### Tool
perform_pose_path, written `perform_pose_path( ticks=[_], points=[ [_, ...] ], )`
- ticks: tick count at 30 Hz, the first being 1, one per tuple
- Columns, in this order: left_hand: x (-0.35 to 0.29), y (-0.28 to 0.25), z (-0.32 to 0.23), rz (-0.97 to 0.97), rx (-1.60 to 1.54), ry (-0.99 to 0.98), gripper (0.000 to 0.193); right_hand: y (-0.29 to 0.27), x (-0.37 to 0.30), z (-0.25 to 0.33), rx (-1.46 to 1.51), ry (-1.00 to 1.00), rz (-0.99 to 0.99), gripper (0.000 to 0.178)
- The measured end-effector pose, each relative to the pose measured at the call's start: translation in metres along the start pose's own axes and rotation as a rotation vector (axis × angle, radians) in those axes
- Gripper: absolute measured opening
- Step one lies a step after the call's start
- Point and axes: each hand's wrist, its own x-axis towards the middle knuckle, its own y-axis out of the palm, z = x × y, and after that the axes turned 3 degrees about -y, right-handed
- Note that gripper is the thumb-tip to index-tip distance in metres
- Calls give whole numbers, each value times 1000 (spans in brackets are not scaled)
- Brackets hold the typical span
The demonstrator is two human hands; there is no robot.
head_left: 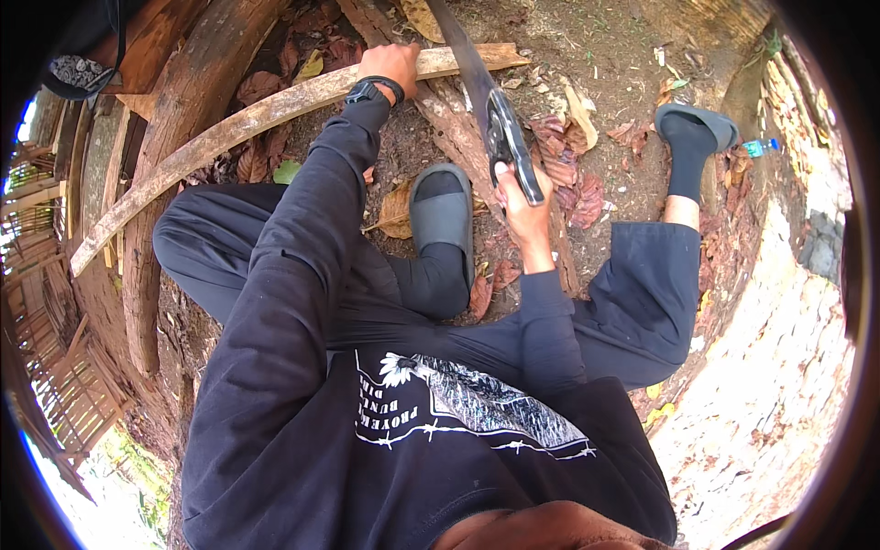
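Observation:
A long, narrow strip of wood runs from the lower left up to the top middle, its right end cut to a pale face. My left hand is closed over it near that end. In my right hand is a handsaw, gripped by its black handle. The grey saw blade points up and away, crossing the strip to the right of my left hand. Whether its teeth touch the wood, I cannot tell. A reddish-brown length of wood lies on the ground below the strip.
Thick logs lie at the left, beside a slatted bamboo structure. Dry leaves litter the soil around my sandalled feet. A small plastic bottle lies at the right, near a pale, rough bank.

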Motion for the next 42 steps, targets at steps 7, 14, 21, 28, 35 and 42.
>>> perform_pose_path(
  ticks=[7,14,21,28,35,42],
  points=[
    [1,18,3,-91,24,23,51,-104,-142,45,44,102,18,13],
    [6,17,2,-90,23,55,60,-36,5,-1,142,14,74,25],
    [2,20,1,-47,27,22,58,-24,-12,7,46,67,57,20],
    [-2,4,1,-50,-104,21,58,-28,-13,1,85,71,7,18],
    [-28,-28,39,-73,-188,241,76,-25,-11,-6,110,-3,46,15],
    [-126,-186,134,-119,-514,96,49,-23,-13,3,119,12,47,16]
  ],
)
